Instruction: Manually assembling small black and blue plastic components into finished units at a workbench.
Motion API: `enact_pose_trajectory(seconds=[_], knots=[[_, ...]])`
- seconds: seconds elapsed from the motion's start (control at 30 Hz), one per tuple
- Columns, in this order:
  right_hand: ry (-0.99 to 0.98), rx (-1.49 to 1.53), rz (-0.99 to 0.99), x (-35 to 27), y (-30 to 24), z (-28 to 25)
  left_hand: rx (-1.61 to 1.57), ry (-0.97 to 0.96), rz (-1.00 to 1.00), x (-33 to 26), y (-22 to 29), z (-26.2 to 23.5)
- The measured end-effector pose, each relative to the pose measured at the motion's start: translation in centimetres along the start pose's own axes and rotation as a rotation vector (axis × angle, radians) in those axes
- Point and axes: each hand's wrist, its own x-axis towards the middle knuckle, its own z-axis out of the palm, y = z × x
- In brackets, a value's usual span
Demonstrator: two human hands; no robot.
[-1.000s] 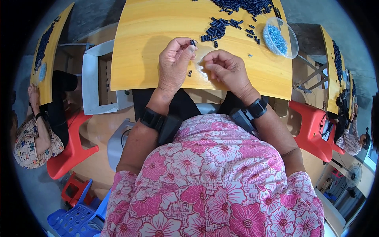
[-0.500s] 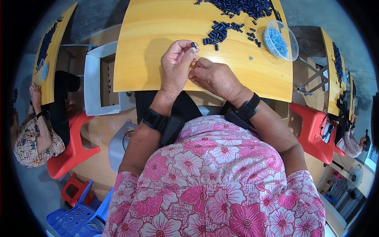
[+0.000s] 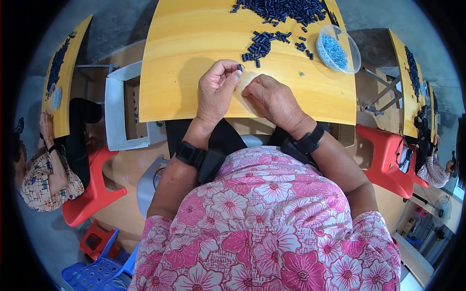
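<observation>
Between the thumb and forefinger of my left hand (image 3: 217, 92) is a small dark cylindrical piece (image 3: 240, 68), held upright over the yellow table (image 3: 184, 72). My right hand (image 3: 277, 101) is beside it, slightly apart, its thumb and fingers pinched together low over the tabletop. Whatever those fingertips hold, if anything, is hidden. Beyond my hands lies a small cluster of the same dark pieces (image 3: 259, 46), with a much larger pile (image 3: 286, 10) at the far edge. One tiny pale clear piece (image 3: 302, 74) rests alone to the right.
A clear round plastic bowl (image 3: 356, 56) of small bluish transparent pieces stands at the table's right. A white open box (image 3: 114, 114) is left of the table. Co-workers sit at side tables, one person (image 3: 51, 179) at left, on red chairs (image 3: 388, 165).
My right hand has drawn away from my left, opening a small gap between them. The left still pinches the dark piece. The view has shifted slightly.
</observation>
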Motion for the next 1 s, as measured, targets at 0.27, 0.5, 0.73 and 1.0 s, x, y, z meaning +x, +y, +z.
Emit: enact_pose_trajectory(seconds=[0.27,0.5,0.73,1.0], knots=[[0.064,-0.178,-0.04,-1.2,1.0,-0.6,0.018,-0.079,0.017,-0.1,0.1,0.0],[0.099,0.0,0.132,-0.9,1.6,-1.0,-0.021,-0.142,-0.05,0.1,0.4,-0.2],[0.237,0.992,0.554,-0.3,1.5,-1.7,0.127,-0.189,0.023,-0.2,0.4,0.3],[0.314,1.279,0.634,0.7,1.2,-2.4,0.348,-0.238,0.086,0.0,1.4,0.5]])
